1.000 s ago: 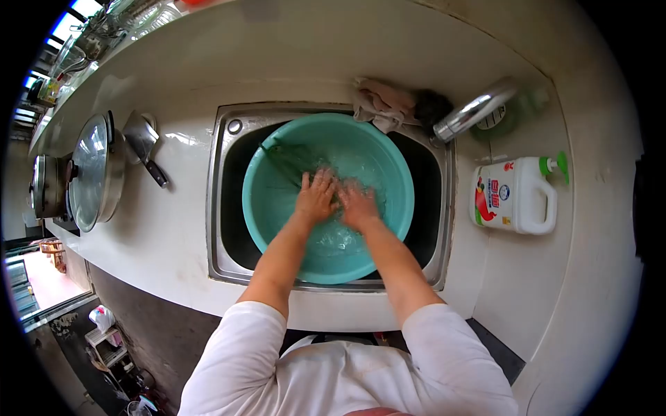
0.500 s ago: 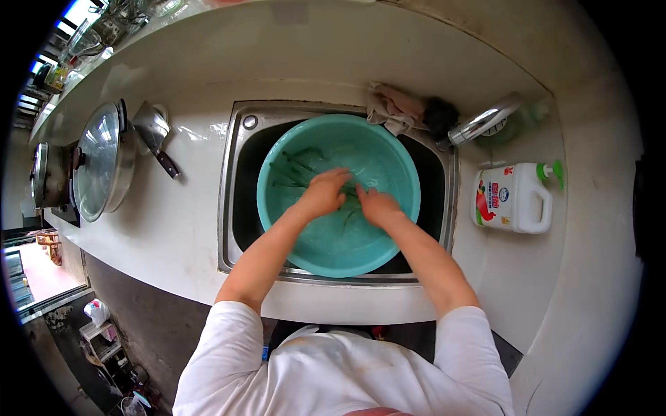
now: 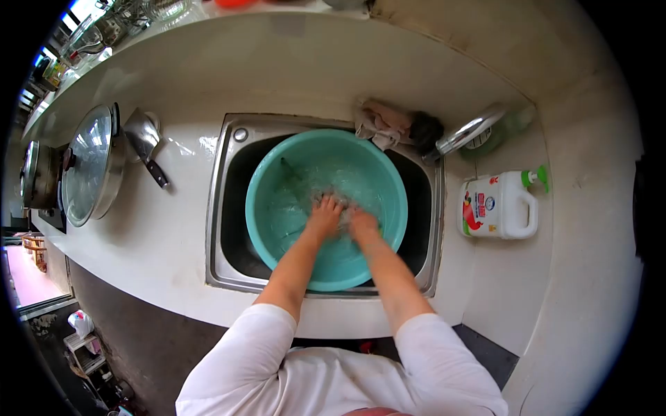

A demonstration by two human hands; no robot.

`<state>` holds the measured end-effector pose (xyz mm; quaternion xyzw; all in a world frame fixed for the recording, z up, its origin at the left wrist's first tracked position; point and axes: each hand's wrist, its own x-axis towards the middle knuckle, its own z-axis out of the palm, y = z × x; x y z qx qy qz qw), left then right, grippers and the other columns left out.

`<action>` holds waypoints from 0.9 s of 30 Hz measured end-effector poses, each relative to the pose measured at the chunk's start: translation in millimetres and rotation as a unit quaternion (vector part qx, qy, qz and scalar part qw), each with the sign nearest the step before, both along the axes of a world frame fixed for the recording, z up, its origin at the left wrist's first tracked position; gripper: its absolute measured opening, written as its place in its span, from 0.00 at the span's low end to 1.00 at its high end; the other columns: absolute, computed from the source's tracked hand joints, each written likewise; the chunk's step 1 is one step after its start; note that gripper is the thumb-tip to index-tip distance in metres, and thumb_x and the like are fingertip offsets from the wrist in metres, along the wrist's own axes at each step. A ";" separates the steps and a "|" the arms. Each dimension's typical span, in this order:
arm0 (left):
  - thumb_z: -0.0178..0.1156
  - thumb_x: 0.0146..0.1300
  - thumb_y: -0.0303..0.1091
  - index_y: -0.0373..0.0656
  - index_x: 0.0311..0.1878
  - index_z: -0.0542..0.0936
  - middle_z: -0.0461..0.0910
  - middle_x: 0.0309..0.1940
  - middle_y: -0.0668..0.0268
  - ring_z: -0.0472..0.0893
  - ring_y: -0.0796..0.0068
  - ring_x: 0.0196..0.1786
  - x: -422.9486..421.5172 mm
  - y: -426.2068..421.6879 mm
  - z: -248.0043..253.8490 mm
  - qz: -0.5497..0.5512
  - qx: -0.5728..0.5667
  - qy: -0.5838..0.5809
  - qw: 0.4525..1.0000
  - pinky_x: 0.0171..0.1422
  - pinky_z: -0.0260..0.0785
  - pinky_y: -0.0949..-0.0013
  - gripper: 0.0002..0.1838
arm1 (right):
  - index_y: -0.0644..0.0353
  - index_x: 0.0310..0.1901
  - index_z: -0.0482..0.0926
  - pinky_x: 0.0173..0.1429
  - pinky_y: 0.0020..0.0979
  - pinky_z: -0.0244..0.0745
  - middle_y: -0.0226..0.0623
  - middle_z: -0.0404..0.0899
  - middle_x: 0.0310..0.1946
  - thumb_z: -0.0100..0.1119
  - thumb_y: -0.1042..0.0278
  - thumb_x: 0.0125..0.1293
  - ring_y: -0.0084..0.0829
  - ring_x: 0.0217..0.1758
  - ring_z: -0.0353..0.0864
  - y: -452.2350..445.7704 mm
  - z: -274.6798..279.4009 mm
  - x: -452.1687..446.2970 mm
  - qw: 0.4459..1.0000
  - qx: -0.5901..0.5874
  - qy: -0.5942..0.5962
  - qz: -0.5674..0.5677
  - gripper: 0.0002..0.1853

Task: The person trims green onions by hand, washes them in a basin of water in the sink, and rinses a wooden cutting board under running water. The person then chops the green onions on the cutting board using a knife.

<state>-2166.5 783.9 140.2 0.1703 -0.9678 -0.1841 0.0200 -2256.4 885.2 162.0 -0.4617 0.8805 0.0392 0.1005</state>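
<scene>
Left hand (image 3: 325, 215) and right hand (image 3: 363, 223) in a basin (image 3: 253, 201) of splashing water (image 3: 283, 218).
The two hands dip in close together — blur and splashes cover the fingers, so whether either is gripping anything cannot be told. Green stems (image 3: 291, 170) show in the basin, beyond the left hand and off to its left; the basin sits in the sink (image 3: 216, 256) — a jug (image 3: 501, 208) beside it.

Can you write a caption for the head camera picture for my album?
Left hand and right hand dip into a teal basin of water, set in a steel sink.
</scene>
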 end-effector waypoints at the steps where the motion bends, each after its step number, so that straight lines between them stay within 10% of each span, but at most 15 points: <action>1: 0.63 0.46 0.49 0.47 0.67 0.53 0.56 0.65 0.55 0.51 0.55 0.70 2.7 1.4 4.5 -0.022 -0.003 -0.052 0.998 0.68 0.34 0.37 0.46 | 0.60 0.58 0.60 0.48 0.44 0.73 0.45 0.78 0.39 0.41 0.69 0.63 0.45 0.46 0.78 -3.6 2.0 3.0 0.999 -0.024 0.027 -0.002 0.21; 6: 0.62 0.47 0.45 0.44 0.66 0.55 0.53 0.65 0.52 0.49 0.52 0.70 3.5 14.3 80.9 -0.012 0.074 -0.139 0.987 0.67 0.34 0.36 0.43 | 0.60 0.46 0.71 0.40 0.42 0.75 0.44 0.79 0.38 0.48 0.67 0.58 0.41 0.40 0.80 0.4 88.3 -12.2 0.981 0.137 -0.106 0.084 0.14; 8: 0.62 0.47 0.43 0.46 0.68 0.52 0.62 0.61 0.52 0.55 0.55 0.68 1.9 19.1 88.1 -0.028 0.130 0.103 0.986 0.69 0.36 0.41 0.45 | 0.58 0.42 0.73 0.38 0.41 0.75 0.43 0.79 0.37 0.49 0.68 0.57 0.40 0.38 0.81 -4.8 130.8 -15.1 0.982 0.117 -0.102 0.106 0.11; 13: 0.63 0.46 0.36 0.42 0.58 0.64 0.76 0.40 0.53 0.73 0.53 0.48 -9.3 13.6 94.7 -0.007 0.263 0.184 0.947 0.59 0.57 0.50 0.34 | 0.57 0.40 0.75 0.42 0.40 0.74 0.43 0.79 0.38 0.53 0.65 0.56 0.40 0.41 0.80 -10.2 190.7 -18.3 0.975 0.146 -0.055 0.158 0.11; 18: 0.63 0.48 0.33 0.38 0.42 0.75 0.79 0.32 0.59 0.79 0.61 0.34 19.9 7.2 107.3 0.162 0.325 0.187 0.913 0.44 0.69 0.63 0.17 | 0.55 0.55 0.70 0.61 0.39 0.62 0.50 0.65 0.57 0.59 0.56 0.57 0.46 0.59 0.66 -28.6 184.8 -78.4 0.949 -0.261 -0.151 0.096 0.25; 23: 0.57 0.57 0.27 0.37 0.38 0.75 0.78 0.32 0.67 0.76 0.79 0.35 40.7 4.8 141.4 0.281 0.591 0.309 0.691 0.42 0.68 0.75 0.07 | 0.51 0.62 0.63 0.63 0.43 0.59 0.54 0.53 0.63 0.60 0.58 0.56 0.55 0.60 0.61 -71.4 126.7 -114.6 0.953 -0.288 -0.079 -0.057 0.31; 27: 0.55 0.56 0.25 0.38 0.39 0.73 0.77 0.33 0.64 0.76 0.74 0.41 55.8 12.6 138.1 0.269 0.666 0.348 0.602 0.48 0.66 0.72 0.07 | 0.43 0.63 0.62 0.62 0.48 0.59 0.54 0.54 0.62 0.59 0.65 0.55 0.55 0.60 0.60 -110.5 104.9 -107.4 0.968 -0.232 0.049 -0.087 0.32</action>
